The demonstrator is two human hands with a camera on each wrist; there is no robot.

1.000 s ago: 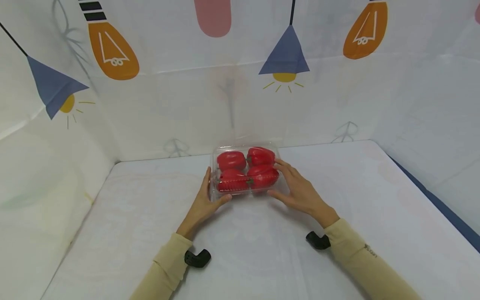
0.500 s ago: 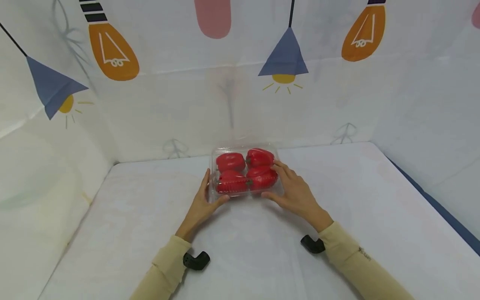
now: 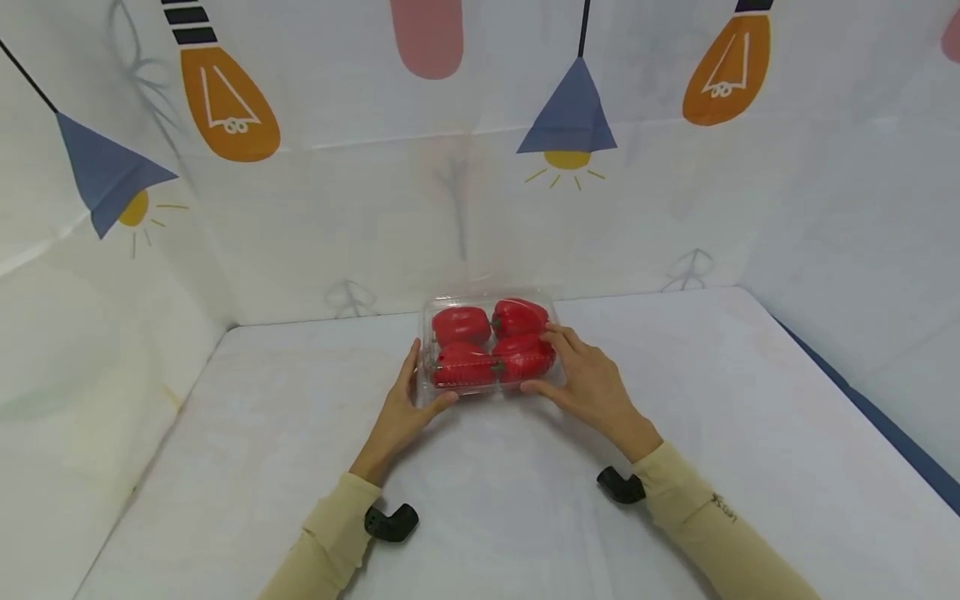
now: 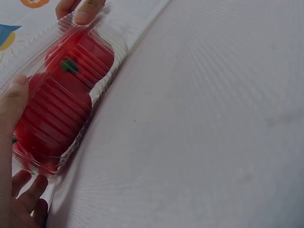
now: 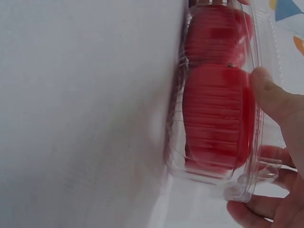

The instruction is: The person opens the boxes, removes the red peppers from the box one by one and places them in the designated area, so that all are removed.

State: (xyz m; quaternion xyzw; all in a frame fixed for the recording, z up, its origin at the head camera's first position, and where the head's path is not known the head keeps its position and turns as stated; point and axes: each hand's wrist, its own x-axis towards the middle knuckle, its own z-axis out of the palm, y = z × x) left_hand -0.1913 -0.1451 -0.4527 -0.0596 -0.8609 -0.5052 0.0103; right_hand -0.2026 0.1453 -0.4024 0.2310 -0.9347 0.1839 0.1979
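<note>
Clear plastic box [image 5: 213, 179]: at about the middle of the far edge of the surface [image 3: 495, 517], four red bell peppers [image 3: 525, 354] inside
Left hand [image 3: 393, 421]: fingers curved about its left end, thumb at the front
Right hand [image 3: 596, 387]: fingers gripping its right end, thumb on the front
Two-handed hold: apparently steadying or positioning the box
Next shift: would likely call for even pressure, as thin plastic may flex
White surface: faintly creased, dark blue strip [image 3: 870, 400] beyond the right edge
Walls [image 3: 360, 208]: pale sheeting printed with lamps and bulbs
</note>
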